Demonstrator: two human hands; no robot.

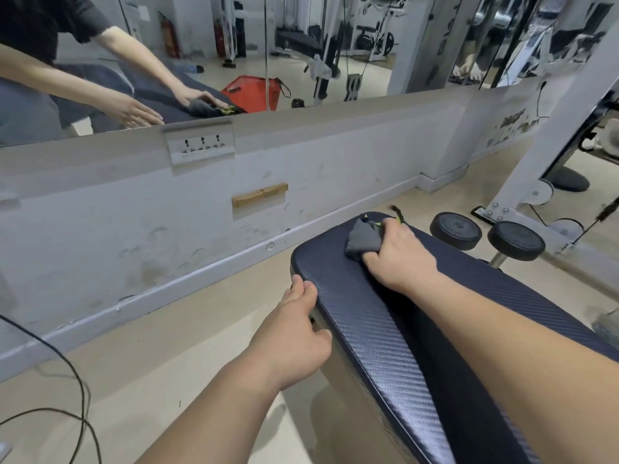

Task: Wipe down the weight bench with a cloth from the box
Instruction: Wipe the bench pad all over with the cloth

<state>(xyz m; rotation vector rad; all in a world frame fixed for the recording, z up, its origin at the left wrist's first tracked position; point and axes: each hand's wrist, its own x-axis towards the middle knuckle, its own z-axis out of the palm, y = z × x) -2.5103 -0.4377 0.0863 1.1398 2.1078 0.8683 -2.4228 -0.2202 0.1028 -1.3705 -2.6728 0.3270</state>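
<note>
The weight bench has a dark blue textured pad that runs from the lower right toward the wall. A crumpled grey cloth with yellow-green trim lies near the pad's far end. My right hand is closed on the cloth and presses it onto the pad. My left hand grips the pad's left edge, with the fingers curled over the rim. The red box shows only as a reflection in the wall mirror.
A low white wall with a socket strip and a mirror above it runs across the view. Two black foam rollers and a white machine frame stand to the right. A black cable loops over the beige floor at left.
</note>
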